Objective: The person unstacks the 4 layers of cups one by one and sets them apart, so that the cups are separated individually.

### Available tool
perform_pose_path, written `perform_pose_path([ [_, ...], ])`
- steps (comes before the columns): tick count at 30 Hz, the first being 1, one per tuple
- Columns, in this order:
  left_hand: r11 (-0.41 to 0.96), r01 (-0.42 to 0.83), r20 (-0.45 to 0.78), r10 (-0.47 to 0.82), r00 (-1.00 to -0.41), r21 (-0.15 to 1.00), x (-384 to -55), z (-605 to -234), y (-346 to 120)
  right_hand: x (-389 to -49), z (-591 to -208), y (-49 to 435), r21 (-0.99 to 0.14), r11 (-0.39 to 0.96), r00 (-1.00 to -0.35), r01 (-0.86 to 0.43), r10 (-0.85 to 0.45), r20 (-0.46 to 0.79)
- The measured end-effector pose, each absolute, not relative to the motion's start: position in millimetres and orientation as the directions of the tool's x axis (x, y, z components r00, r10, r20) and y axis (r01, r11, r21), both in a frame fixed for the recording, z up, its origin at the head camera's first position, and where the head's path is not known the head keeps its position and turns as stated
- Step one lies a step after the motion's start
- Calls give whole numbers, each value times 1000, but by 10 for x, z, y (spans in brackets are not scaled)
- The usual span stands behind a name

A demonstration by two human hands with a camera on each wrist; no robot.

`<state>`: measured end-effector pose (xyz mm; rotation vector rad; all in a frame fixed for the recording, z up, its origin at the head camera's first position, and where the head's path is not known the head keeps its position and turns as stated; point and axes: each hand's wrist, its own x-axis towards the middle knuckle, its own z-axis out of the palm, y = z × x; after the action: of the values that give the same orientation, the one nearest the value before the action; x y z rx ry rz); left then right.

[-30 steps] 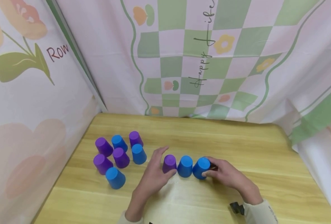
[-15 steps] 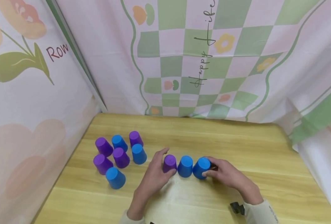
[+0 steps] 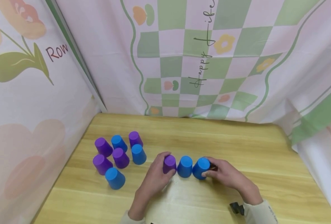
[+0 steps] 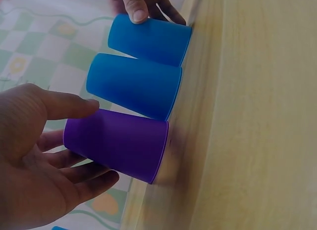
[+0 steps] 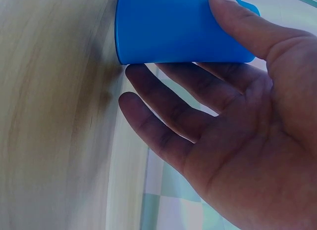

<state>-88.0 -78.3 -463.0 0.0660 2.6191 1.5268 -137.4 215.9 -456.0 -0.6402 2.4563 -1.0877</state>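
Note:
Three upside-down cups stand side by side in a row on the wooden table. At the row's left end, my left hand (image 3: 155, 175) holds a purple cup (image 3: 169, 163), thumb in front and fingers round the far left side. The left wrist view shows the thumb tip on the wall of this purple cup (image 4: 121, 143). A blue cup (image 3: 185, 167) stands in the middle with no hand on it. My right hand (image 3: 227, 175) grips the blue cup (image 3: 200, 168) at the right end. In the right wrist view its thumb lies over that blue cup (image 5: 168, 32), fingers along the opposite side.
Several more purple and blue cups, such as a blue cup (image 3: 115, 179) and a purple cup (image 3: 102, 164), stand upside down at the left of the table (image 3: 238, 140). Printed curtains (image 3: 193, 68) hang behind. A small black object (image 3: 236, 208) is by the right sleeve.
My left hand has moved slightly and its fingers have closed in round the purple cup. The right hand and all the cups look unmoved.

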Motion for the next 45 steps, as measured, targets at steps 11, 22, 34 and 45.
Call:
perform_pose_path([
  [11,504,-7,-64,95,-993,864,-903,-4648,-790,-1378,-4551,2142,-759,604,-829,-243,-536,-161],
  [22,521,2,-57,97,-994,854,-914,-4664,-785,-1385,-4556,2141,-762,595,-825,-256,-546,-149],
  [34,519,-14,-76,97,-992,854,-886,-4632,-808,-1377,-4555,2133,-771,589,-822,-242,-547,-160],
  [45,511,0,-60,99,-993,859,-869,-4604,-834,-1381,-4560,2143,-767,592,-823,-246,-545,-157],
])
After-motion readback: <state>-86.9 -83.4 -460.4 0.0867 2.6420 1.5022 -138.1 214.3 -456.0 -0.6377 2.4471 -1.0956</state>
